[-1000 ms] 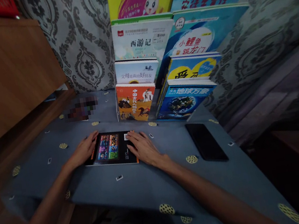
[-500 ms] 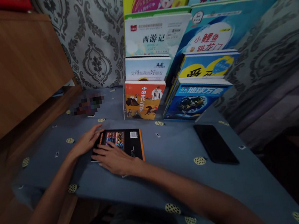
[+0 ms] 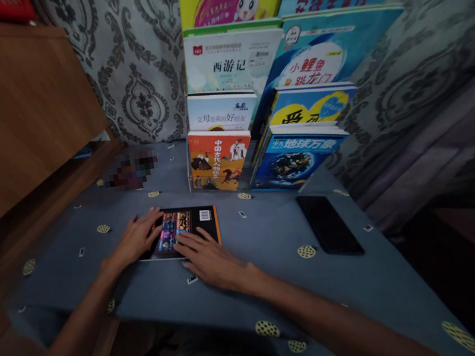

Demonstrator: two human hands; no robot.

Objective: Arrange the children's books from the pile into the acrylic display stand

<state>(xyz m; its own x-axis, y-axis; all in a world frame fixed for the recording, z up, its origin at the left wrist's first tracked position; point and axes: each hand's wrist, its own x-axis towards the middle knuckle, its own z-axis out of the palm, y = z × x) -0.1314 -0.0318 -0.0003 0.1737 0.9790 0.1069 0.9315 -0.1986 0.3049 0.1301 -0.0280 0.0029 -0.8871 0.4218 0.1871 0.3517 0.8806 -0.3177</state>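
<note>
A black book (image 3: 202, 227) with an orange edge lies flat on the table, its back cover up, showing a white barcode and a grid of colourful pictures. My left hand (image 3: 137, 236) rests on the book's left side with fingers stretched out. Across the lower right part of the cover lies my right hand (image 3: 212, 260), open, its fingers spread and pointing left. Neither hand grips the book. The cover beneath both hands is partly hidden.
Several books stand in tiers on a clear rack, an orange one (image 3: 220, 159) and a blue one (image 3: 297, 156) in front. A black phone-like slab (image 3: 330, 225) lies right on the blue tablecloth (image 3: 277, 286). A wooden cabinet (image 3: 15, 117) borders the left; a blurred patch sits near it.
My right hand has slid right across the book, uncovering more of its pictures. My left hand now reaches further onto the left side. The view has shifted slightly.
</note>
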